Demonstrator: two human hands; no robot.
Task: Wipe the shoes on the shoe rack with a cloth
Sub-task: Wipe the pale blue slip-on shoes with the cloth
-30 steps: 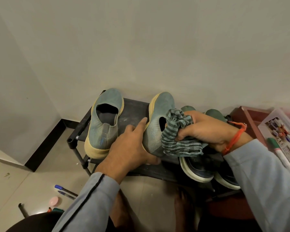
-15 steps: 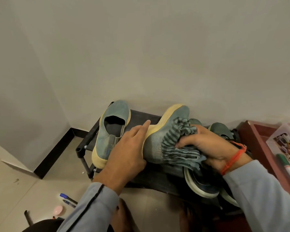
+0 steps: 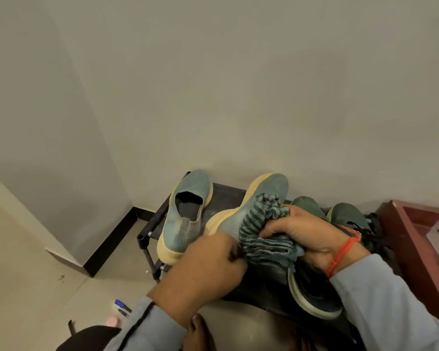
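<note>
Against a plain grey wall, the low black shoe rack carries a tilted teal knit shoe with a yellow sole; the left hand grips its heel, the right hand clutches a bunched striped grey cloth on its side. Wiping looks underway; next probably needs turning it

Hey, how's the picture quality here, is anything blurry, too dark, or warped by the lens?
Head view: dim, warm, even light with no glare; the left hand is softly motion-blurred where it grips the tilted teal shoe, while the right hand and its striped cloth are sharper; the dark shoes and shoe rack sink into shadow; the wide lens bends the wall corner and skirting.
</note>
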